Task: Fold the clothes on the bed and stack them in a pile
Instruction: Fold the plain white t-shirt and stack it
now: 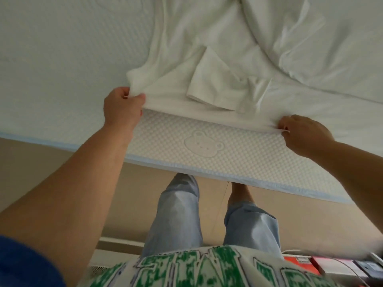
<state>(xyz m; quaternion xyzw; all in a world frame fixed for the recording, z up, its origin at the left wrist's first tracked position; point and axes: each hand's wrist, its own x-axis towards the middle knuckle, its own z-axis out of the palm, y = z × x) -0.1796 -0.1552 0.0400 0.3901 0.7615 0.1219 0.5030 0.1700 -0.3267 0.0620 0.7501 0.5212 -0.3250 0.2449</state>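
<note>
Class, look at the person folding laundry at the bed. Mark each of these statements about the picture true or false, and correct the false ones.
1. Both hands grip the white garment. True: left hand and right hand pinch its near edge.
2. The garment is dark blue. False: it is white.
3. A bear face is embossed on the mattress pad. True.
4. The garment hangs clear of the bed. False: most of it lies on the bed.
5. A neat folded pile stands beside it. False: only rumpled white fabric shows.

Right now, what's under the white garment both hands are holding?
Under the white garment lies the textured mattress pad, bare near its blue-trimmed edge, with an embossed bear face. The left hand and right hand pinch its near edge. Anything beneath the garment's middle is hidden.
</note>
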